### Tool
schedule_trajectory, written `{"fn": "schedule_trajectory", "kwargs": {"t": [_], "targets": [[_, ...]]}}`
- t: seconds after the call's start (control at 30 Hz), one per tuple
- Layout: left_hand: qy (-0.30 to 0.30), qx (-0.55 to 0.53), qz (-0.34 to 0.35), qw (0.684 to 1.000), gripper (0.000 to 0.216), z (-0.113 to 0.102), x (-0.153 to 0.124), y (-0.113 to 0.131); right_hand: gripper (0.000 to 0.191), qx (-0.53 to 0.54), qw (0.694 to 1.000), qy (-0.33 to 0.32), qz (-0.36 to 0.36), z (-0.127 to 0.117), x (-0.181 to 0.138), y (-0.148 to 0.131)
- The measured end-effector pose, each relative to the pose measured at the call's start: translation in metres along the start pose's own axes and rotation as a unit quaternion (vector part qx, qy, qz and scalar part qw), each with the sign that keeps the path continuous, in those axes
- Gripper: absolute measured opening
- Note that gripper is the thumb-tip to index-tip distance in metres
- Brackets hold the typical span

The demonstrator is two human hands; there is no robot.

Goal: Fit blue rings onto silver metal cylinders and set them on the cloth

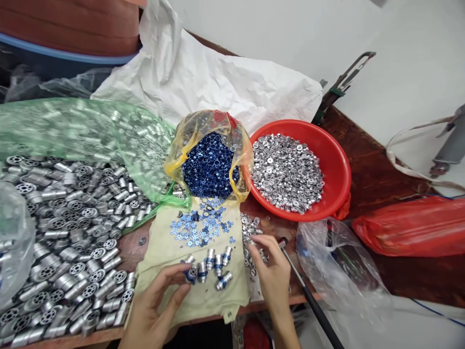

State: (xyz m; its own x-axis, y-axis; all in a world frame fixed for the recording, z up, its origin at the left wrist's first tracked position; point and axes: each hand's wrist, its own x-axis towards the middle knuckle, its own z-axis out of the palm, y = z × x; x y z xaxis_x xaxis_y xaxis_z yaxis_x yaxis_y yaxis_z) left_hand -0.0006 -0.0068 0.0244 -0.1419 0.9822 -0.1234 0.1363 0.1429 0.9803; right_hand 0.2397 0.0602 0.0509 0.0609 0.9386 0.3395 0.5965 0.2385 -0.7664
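My left hand [162,300] is over the pale cloth [156,261]. Its thumb and forefinger close around a silver metal cylinder with a dark blue ring [191,273]. Just right of it on the cloth stand and lie several silver cylinders with blue bands [218,264]. Behind them are scattered flat blue star-shaped pieces and rings [199,225]. My right hand [271,264] is at the cloth's right edge, thumb and forefinger brought together over a spread of small round silver parts [250,225]. What lies between those fingertips is too small to make out.
A yellow bag [174,157] of blue rings and a red basin [337,169] of silver parts stand behind. Many silver cylinders [72,228] lie at left under a green bag [80,126]. A black-handled rod [316,305], clear plastic [345,261] and red bag [410,225] lie at right.
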Motion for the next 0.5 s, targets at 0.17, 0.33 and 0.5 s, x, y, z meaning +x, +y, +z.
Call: {"fn": "schedule_trajectory", "kwargs": {"t": [0.17,0.33,0.5], "targets": [[-0.012,0.017,0.036,0.999,0.020,0.014,0.001,0.009,0.005,0.299,0.946,-0.108,0.061,0.036,-0.026,-0.053],[-0.001,0.070,0.112,0.991,0.017,0.008,0.001,0.006,0.004,0.323,0.934,-0.108,0.110,0.048,-0.030,-0.056],[0.027,0.074,0.204,0.976,0.022,0.009,0.002,0.008,0.006,0.320,0.934,-0.091,0.130,0.051,-0.033,-0.052]]}}
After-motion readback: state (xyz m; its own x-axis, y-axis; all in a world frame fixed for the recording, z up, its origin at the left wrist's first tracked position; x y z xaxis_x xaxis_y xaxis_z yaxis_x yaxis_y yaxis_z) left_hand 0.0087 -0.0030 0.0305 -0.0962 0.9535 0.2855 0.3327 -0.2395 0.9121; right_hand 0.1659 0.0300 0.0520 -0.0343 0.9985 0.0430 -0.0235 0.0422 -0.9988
